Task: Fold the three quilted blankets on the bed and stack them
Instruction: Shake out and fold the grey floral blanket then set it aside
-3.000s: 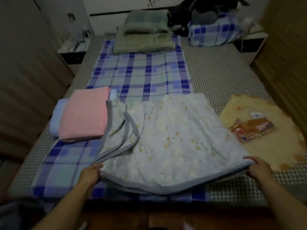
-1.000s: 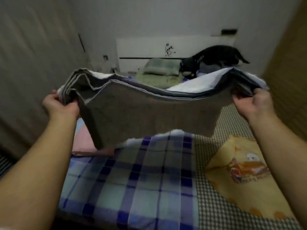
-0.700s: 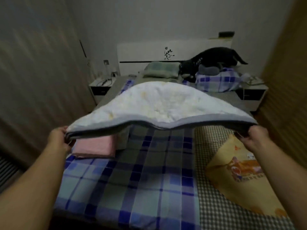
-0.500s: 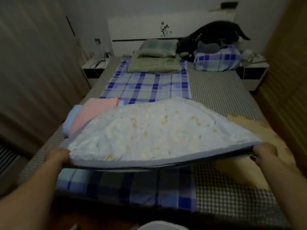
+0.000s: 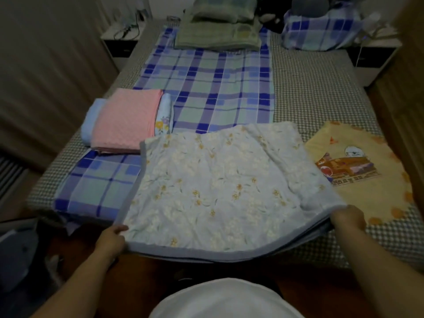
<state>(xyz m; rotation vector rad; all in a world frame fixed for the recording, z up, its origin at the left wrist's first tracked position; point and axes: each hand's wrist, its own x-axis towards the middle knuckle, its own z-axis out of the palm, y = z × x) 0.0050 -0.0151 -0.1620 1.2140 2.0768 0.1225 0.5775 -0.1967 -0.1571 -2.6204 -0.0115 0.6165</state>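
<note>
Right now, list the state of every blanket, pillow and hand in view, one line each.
floral blanket: folded, lying on the bed, near corners held
left hand: grips the near-left corner
right hand: grips the near-right corner
pink blanket: folded, resting on the blue one
blue blanket: folded, under the pink one
yellow blanket: lying flat, not stacked
green pillows: stacked at the head
</note>
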